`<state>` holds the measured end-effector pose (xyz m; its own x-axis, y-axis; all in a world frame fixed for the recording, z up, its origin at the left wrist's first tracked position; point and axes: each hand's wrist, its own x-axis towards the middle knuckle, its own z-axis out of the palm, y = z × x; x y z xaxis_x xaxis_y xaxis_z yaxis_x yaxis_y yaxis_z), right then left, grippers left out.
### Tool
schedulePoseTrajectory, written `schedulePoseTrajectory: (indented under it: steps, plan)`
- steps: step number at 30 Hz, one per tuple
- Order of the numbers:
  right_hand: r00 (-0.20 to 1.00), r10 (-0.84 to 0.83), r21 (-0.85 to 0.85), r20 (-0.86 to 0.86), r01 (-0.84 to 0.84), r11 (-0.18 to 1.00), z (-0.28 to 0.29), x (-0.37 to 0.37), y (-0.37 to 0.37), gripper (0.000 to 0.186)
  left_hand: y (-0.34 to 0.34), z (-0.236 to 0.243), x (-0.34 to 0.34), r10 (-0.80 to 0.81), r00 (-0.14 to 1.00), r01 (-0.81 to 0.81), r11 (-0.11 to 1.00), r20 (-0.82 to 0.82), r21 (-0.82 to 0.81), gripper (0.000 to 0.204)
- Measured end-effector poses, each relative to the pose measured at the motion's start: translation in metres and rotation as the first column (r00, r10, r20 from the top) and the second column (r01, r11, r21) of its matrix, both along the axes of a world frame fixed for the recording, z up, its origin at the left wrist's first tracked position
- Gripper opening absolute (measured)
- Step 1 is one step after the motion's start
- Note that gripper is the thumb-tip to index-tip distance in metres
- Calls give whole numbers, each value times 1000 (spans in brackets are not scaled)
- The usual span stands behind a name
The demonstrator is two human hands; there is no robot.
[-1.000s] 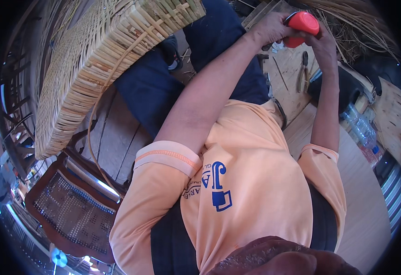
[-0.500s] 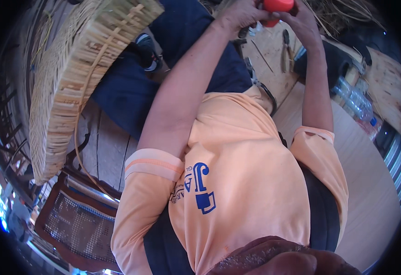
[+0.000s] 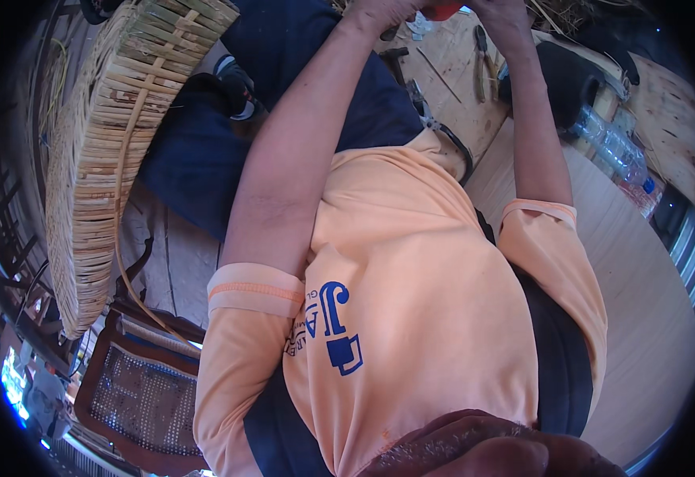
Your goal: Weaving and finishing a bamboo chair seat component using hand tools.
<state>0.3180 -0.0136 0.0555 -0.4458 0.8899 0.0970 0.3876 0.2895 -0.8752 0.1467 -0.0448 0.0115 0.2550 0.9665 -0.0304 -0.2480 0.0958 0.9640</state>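
At the top edge, my left hand (image 3: pixel 381 11) and my right hand (image 3: pixel 504 17) are close together, with most of their fingers cut off by the frame. Between them shows a sliver of a red rounded object (image 3: pixel 445 12), gripped from both sides; its kind cannot be made out. Beneath the hands is a wooden board (image 3: pixel 452 63). Pliers (image 3: pixel 487 65) lie on it beside my right wrist, and a thin stick (image 3: pixel 438 73) rests left of them. A dark-headed tool (image 3: pixel 396 60) is near my left forearm.
A large woven cane piece (image 3: pixel 93 175) stands at the left, a loose strip hanging from it. Below it is a brown chair with a cane panel (image 3: pixel 141 389). A clear plastic bottle (image 3: pixel 614 149) lies at the right, beyond a pale curved wooden surface (image 3: pixel 634 318).
Both hands and the red object have shifted up in the picture, so the object is now mostly cut off. The surroundings have also shifted slightly as the view moved.
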Motion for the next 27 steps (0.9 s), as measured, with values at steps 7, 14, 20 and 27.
schedulePoseTrajectory:
  steps: [7,14,20,27]
  plan:
    - [992,36,-179,-119,-57,982,12,4,-4,69,-12,30,9,139,953,-93,980,-270,177,40]
    - [974,96,-283,-204,-152,947,21,-2,-14,76,-5,15,-4,-51,937,74,996,347,-53,39]
    - [983,-49,-403,-178,-28,915,-24,16,-13,61,-13,26,0,28,991,-8,989,134,-148,53]
    - [997,-30,-261,-74,10,965,-42,19,-13,61,-10,32,4,68,993,-80,989,-92,-126,52]
